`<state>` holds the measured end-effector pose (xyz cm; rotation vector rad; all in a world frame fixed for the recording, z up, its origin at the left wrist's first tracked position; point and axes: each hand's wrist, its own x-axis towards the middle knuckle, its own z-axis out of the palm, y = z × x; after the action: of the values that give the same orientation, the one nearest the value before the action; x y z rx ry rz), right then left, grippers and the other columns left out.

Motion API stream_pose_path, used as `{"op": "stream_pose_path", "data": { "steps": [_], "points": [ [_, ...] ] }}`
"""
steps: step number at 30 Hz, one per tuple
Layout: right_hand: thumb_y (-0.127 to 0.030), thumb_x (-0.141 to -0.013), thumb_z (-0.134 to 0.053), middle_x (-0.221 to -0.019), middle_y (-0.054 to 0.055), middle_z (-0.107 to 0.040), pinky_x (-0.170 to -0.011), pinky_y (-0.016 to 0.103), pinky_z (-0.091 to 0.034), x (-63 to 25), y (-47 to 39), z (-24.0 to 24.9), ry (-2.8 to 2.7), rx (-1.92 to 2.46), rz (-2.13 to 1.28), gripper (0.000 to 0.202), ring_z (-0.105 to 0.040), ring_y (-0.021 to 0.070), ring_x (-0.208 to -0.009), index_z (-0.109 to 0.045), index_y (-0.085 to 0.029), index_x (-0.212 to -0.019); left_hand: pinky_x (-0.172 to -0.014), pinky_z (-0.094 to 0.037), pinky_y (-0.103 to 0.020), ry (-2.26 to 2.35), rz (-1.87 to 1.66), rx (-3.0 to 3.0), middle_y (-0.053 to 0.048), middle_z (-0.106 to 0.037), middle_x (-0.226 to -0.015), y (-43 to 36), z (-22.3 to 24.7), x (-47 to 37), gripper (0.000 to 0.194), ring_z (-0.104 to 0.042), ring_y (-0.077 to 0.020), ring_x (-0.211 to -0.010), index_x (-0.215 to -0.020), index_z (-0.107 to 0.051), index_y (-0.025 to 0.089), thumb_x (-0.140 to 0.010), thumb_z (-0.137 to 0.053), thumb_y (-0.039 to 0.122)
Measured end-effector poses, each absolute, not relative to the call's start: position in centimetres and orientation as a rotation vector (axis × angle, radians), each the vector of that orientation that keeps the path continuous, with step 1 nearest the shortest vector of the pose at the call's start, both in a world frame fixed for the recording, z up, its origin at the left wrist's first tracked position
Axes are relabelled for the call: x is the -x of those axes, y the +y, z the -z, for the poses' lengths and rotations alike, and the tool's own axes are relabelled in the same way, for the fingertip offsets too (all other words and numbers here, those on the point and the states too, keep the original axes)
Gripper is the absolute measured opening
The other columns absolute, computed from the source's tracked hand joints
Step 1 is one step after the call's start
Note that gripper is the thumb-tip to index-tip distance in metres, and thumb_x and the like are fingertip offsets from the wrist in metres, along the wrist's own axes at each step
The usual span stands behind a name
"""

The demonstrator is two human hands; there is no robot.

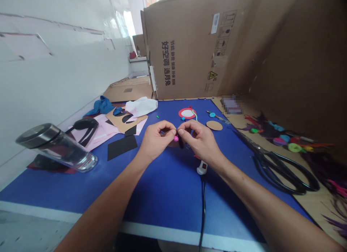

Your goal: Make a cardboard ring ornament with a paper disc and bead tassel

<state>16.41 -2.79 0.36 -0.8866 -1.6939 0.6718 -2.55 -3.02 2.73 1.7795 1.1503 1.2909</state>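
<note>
My left hand (155, 141) and my right hand (200, 139) meet at the fingertips above the middle of the blue table, both closed in a pinch. A small pink bell (176, 138) hangs just under the left thumb tip. Between the two pinches runs something thin and dark, too small to make out fully. Beyond my hands lies a red-rimmed white oval (187, 113) with a green strand on it. A brown cardboard oval (214, 126) rests to its right. Below my right hand is a white-headed tool (202, 167) with a black cable.
A glass bottle (63, 150) leans at the left, near black sheet (122, 147), cut paper and a white cloth (141, 106). Large black-handled scissors (284, 169) lie right, beside colourful trinkets (282, 139). Tall cardboard (189, 56) walls the back.
</note>
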Motion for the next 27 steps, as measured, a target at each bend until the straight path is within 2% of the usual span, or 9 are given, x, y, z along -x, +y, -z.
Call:
{"op": "stream_pose_path", "data": {
  "steps": [7,14,17,27],
  "points": [
    [-0.030,-0.102,-0.067,-0.087,0.003,-0.073,-0.073,0.033,-0.050,-16.33,-2.84,-0.30,-1.716,0.877,-0.641,0.016,-0.065,0.0189,-0.078,-0.072,-0.024,-0.088,-0.064,-0.057,-0.025,1.137,-1.282,-1.768,-0.001,-0.075,-0.075,-3.05,-2.34,2.33,0.007,-0.069,-0.0153,-0.068,-0.078,-0.076,0.021,-0.082,-0.073,0.026],
    [-0.033,-0.104,-0.066,-0.090,0.003,-0.075,-0.072,0.033,-0.050,-16.34,-2.78,-0.06,-1.727,0.900,-0.666,0.016,-0.066,0.0197,-0.081,-0.073,-0.024,-0.093,-0.062,-0.055,-0.024,1.180,-1.319,-1.762,0.000,-0.073,-0.073,-3.14,-2.32,2.22,0.007,-0.067,-0.0149,-0.067,-0.076,-0.074,0.021,-0.081,-0.071,0.025],
    [-0.033,-0.102,-0.067,-0.089,0.004,-0.074,-0.072,0.033,-0.050,-16.35,-2.82,-0.20,-1.726,0.889,-0.632,0.018,-0.066,0.0198,-0.081,-0.072,-0.024,-0.089,-0.063,-0.054,-0.025,1.170,-1.310,-1.772,0.000,-0.073,-0.074,-3.15,-2.30,2.15,0.006,-0.067,-0.0152,-0.068,-0.077,-0.075,0.021,-0.080,-0.071,0.025],
    [-0.037,-0.106,-0.063,-0.090,0.005,-0.075,-0.073,0.033,-0.051,-16.69,-2.70,-0.32,-1.699,0.892,-0.692,0.023,-0.067,0.0211,-0.084,-0.072,-0.024,-0.089,-0.067,-0.053,-0.027,1.143,-1.344,-1.678,-0.002,-0.076,-0.077,-3.17,-2.82,2.27,0.011,-0.068,-0.0155,-0.070,-0.082,-0.076,0.021,-0.086,-0.074,0.031]
  ]
}}
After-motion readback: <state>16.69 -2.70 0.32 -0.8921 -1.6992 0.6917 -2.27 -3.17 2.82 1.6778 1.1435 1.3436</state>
